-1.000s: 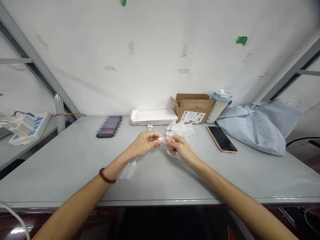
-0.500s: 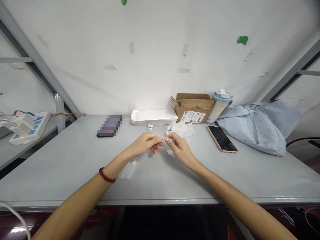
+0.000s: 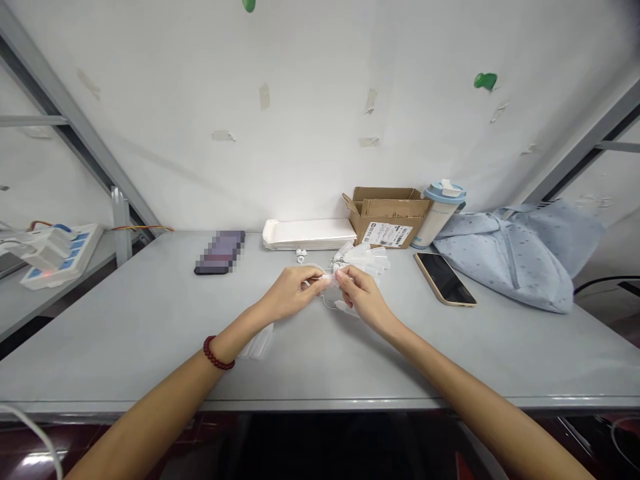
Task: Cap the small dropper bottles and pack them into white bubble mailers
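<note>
We pinch the small white part (image 3: 327, 279) in both fingertips | left hand (image 3: 291, 295) and right hand (image 3: 361, 298) clamped on it | mid-table (image 3: 150, 320), near the clear bags (image 3: 369, 257)

I see a grey table (image 3: 150, 320) spreading wide to either side of the left hand (image 3: 290, 293) and the right hand (image 3: 363, 297). Beyond the hands rises a white wall (image 3: 310, 60), with scraps of tape (image 3: 263, 97) above them and a green blob (image 3: 484, 81) high on the right hand's side. A grey left strut (image 3: 75, 127) slants down the wall well out from the left hand, and a right strut (image 3: 585, 143) slants beyond the right hand. A lower bench (image 3: 30, 310) stands past the table on the left hand's side. Nearer than the hands, below the table's edge, I make out dark reddish floor (image 3: 600, 427). The light is soft and even.
</note>
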### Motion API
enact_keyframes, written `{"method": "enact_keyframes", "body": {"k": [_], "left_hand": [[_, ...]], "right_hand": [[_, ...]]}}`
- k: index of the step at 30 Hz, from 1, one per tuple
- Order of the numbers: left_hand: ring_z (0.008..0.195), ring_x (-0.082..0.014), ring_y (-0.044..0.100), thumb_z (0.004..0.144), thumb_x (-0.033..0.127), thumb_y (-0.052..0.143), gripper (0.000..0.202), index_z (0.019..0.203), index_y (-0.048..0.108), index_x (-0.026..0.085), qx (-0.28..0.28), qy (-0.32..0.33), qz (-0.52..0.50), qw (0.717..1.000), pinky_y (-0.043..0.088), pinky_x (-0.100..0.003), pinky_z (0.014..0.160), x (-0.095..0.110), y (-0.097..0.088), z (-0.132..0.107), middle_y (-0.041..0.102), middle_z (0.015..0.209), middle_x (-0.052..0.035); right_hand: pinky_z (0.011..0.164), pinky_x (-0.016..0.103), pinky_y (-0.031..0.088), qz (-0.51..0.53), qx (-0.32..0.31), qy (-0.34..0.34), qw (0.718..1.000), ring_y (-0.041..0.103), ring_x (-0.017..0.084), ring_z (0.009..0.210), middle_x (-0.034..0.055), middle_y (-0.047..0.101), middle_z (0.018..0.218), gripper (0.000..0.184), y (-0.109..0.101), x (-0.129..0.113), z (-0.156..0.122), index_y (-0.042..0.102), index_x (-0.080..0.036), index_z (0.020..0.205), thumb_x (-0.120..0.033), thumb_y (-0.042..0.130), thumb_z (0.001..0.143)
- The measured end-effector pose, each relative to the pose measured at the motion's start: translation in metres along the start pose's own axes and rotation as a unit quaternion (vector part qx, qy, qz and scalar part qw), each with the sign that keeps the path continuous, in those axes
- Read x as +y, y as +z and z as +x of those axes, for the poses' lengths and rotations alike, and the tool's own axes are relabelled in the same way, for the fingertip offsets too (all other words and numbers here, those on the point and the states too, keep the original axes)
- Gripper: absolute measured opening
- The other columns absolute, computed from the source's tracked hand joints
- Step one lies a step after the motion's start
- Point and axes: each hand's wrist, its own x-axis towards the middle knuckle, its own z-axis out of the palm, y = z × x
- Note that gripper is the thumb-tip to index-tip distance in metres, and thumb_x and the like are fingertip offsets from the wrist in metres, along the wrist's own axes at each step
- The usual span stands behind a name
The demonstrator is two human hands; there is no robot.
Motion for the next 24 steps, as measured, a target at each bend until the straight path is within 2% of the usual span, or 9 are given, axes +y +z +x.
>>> {"method": "enact_keyframes", "body": {"k": [3,6,13,18,24], "left_hand": [[0.06,-0.013,0.058,0.091,0.049,0.039,0.046,0.069,0.059,0.014,-0.042,-0.056,-0.058,0.996,0.045,-0.024,0.061,-0.002,-0.003,-0.001,0.061,0.065,-0.003],[0.053,-0.0121,0.056,0.091,0.054,0.036,0.051,0.069,0.059,0.014,-0.07,-0.089,-0.069,0.991,0.044,-0.024,0.056,-0.004,-0.003,-0.002,0.059,0.06,-0.0018],[0.05,-0.0111,0.052,0.087,0.054,0.043,0.047,0.065,0.057,0.014,-0.043,-0.099,-0.087,0.99,0.04,-0.022,0.051,0.003,-0.001,-0.002,0.054,0.056,0.0],[0.055,-0.0112,0.05,0.087,0.044,0.049,0.04,0.06,0.053,0.015,-0.019,-0.046,-0.06,0.997,0.038,-0.022,0.054,0.006,0.0,-0.004,0.052,0.056,0.0007],[0.054,-0.0111,0.042,0.089,0.035,0.048,0.039,0.055,0.044,0.017,0.005,0.071,0.084,0.994,0.031,-0.025,0.055,0.001,0.002,-0.003,0.048,0.055,0.0009]], "right_hand": [[0.051,0.025,0.027,-0.059,0.011,-0.048,0.997,0.035,0.01,0.051,-0.0041,0.045,0.058,0.028,0.001,-0.003,-0.004,0.053,-0.02,0.078,-0.045,0.047,0.086],[0.051,0.026,0.026,-0.08,0.009,-0.063,0.995,0.036,0.011,0.051,-0.0041,0.046,0.059,0.024,0.002,-0.004,-0.006,0.054,-0.02,0.08,-0.042,0.047,0.088],[0.05,0.025,0.025,-0.054,0.006,-0.047,0.997,0.033,0.011,0.05,-0.0049,0.041,0.054,0.029,0.001,0.0,-0.004,0.051,-0.021,0.075,-0.046,0.046,0.087],[0.045,0.024,0.025,0.004,-0.044,0.009,0.999,0.029,0.009,0.045,-0.0064,0.033,0.049,0.041,-0.002,0.002,0.001,0.039,-0.022,0.063,-0.057,0.046,0.083],[0.039,0.023,0.019,0.051,-0.091,0.056,0.993,0.023,0.006,0.039,-0.0086,0.027,0.042,0.048,-0.008,-0.002,0.005,0.033,-0.022,0.059,-0.064,0.049,0.078]]}}
